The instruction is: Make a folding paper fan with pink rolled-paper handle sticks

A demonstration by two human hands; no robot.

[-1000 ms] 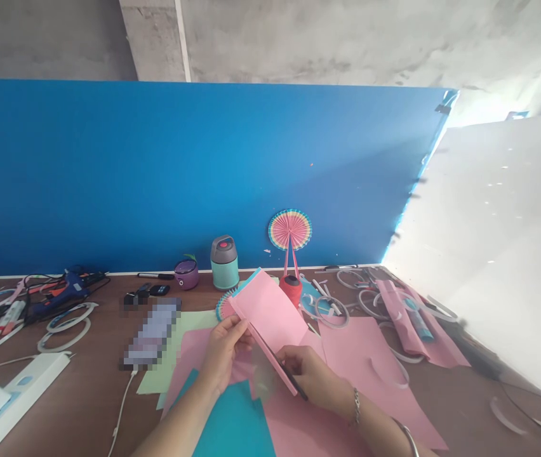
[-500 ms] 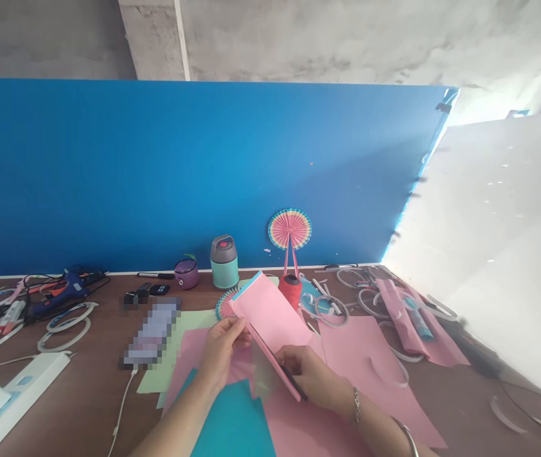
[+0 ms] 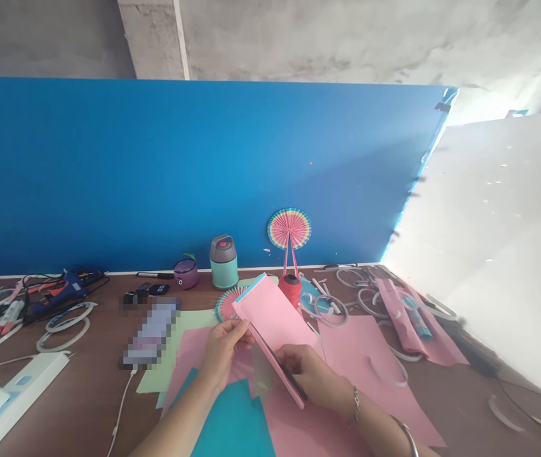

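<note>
My left hand [image 3: 225, 346] pinches the left edge of a pink sheet of paper [image 3: 275, 308] with a blue strip along its top end. The sheet is raised and tilted above the table, its long lower edge folded up. My right hand [image 3: 309, 374] is closed around a slim dark tool [image 3: 286, 374] lying along that fold; its kind is hidden by the fingers. Beneath both hands lie more pink paper [image 3: 366, 355] and a teal sheet [image 3: 232, 422]. Just behind the raised sheet, a round folded paper fan [image 3: 227, 306] is partly covered.
A finished pink fan [image 3: 289, 228] stands in a red thread spool [image 3: 290, 292] by the blue partition. Nearby are a teal flask [image 3: 224, 263], a purple pot [image 3: 185, 274] and a phone [image 3: 152, 331]. Left are a glue gun [image 3: 68, 289] and power strip [image 3: 20, 406]; right, white strip coils [image 3: 331, 311].
The pink sheet has shifted and turned slightly, and its lower end now covers the dark tool's tip. Both hands keep nearly the same places and grips.
</note>
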